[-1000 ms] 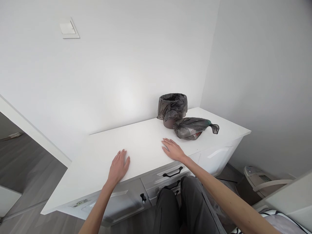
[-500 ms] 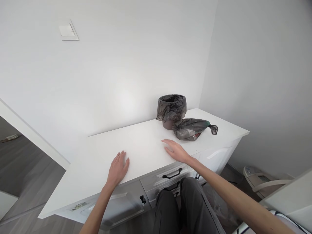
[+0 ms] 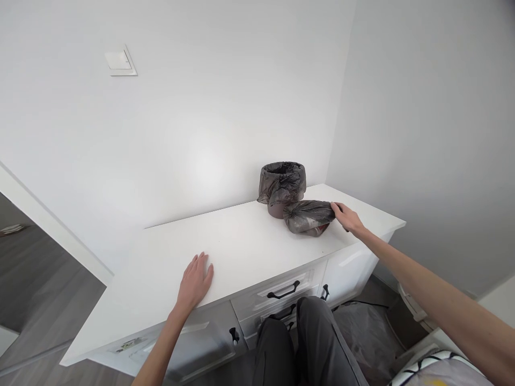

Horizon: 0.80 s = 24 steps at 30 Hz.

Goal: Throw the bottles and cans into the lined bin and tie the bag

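Observation:
A tied grey rubbish bag (image 3: pixel 308 217) lies on the white cabinet top (image 3: pixel 241 246), against a small brown bin (image 3: pixel 282 185) lined with another grey bag. My right hand (image 3: pixel 348 219) reaches over the bag's knotted neck at its right end, fingers curled round it. My left hand (image 3: pixel 196 280) lies flat on the cabinet top near the front edge, fingers spread, holding nothing.
The cabinet has drawers with black handles (image 3: pixel 284 292) in front of my dark-trousered knees (image 3: pixel 298 343). A large grey bag (image 3: pixel 368 335) sits on the floor at the right. White walls meet in a corner behind the bin; a light switch (image 3: pixel 119 60) is up left.
My right hand has left the cabinet top in front of me and reached right to the knotted end of the tied bag. The left hand has stayed flat.

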{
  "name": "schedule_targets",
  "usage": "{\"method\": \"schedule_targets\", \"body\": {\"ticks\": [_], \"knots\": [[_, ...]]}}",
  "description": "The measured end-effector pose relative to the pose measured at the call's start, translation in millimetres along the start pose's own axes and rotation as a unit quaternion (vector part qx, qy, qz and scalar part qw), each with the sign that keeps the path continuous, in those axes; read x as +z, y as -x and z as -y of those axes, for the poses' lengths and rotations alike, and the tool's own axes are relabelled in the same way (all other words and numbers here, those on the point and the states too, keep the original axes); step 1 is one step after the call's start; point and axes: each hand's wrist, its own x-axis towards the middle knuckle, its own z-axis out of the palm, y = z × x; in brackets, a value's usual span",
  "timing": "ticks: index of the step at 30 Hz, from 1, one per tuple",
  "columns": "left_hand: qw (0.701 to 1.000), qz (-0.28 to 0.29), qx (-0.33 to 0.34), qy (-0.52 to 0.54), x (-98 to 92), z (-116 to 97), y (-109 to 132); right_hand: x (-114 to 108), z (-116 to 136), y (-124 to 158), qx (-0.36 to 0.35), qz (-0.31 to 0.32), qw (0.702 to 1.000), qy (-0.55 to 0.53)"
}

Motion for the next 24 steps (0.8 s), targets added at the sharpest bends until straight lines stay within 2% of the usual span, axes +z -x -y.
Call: {"method": "schedule_targets", "body": {"ticks": [3,9,11,13,16,19,22,24], "knots": [[1.0,0.002,0.001,0.0,-1.1,-2.4,0.4,12.8,3.4,24.3,0.016,0.043,0.999,-0.015],[1.0,-0.006,0.008,0.005,-12.5,-12.2,4.0,38.2,42.0,81.0,-0.029,0.171,0.975,-0.141],[1.0,-0.016,0.024,0.011,-19.6,-19.7,7.0,43.1,46.2,97.2,-0.039,0.174,0.969,-0.17],[0.998,-0.033,0.045,0.02,-27.0,-33.4,9.7,49.4,44.1,110.4,-0.055,0.149,0.974,-0.164],[0.994,-0.063,0.085,0.031,-36.3,-69.9,9.9,63.1,39.9,122.9,-0.105,0.126,0.978,-0.13],[0.977,-0.118,0.17,0.042,-42.0,-120.9,2.9,76.6,47.1,128.5,-0.171,0.143,0.969,-0.103],[0.95,-0.164,0.262,0.041,-40.0,-168.7,-12.2,85.6,61.5,133.1,-0.226,0.165,0.956,-0.087],[0.938,-0.159,0.309,0.019,-32.9,-190.4,-25.9,91.0,68.1,136.9,-0.244,0.173,0.949,-0.095]]}}
